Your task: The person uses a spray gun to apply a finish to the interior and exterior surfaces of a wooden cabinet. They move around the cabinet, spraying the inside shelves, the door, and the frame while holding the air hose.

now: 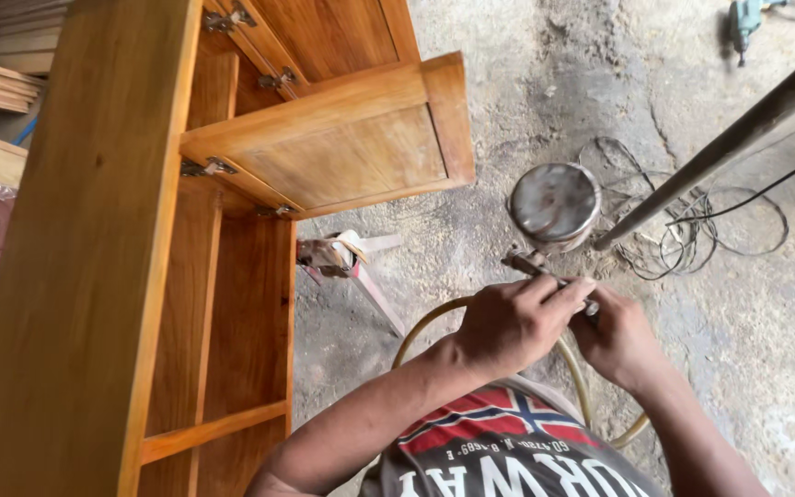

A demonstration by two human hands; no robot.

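While both hands closed on the spray gun (545, 269) in front of the chest, we judged the step to be fitting or adjusting it. Left hand (512, 322) fingers wrapped the gun body; right hand (618, 340) fingers pinched its rear end, near the yellowish hose (434, 317). Its round metal cup (555, 204) looked dull and paint-smeared. Next move likely called for a firm, steady twist. Varnished wooden cabinet (121, 248) stood beside, door (342, 147) open.

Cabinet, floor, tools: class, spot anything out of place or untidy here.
A tangle of thin wire lies loose on the concrete floor, and a power drill is left lying there. The cabinet door hangs open.
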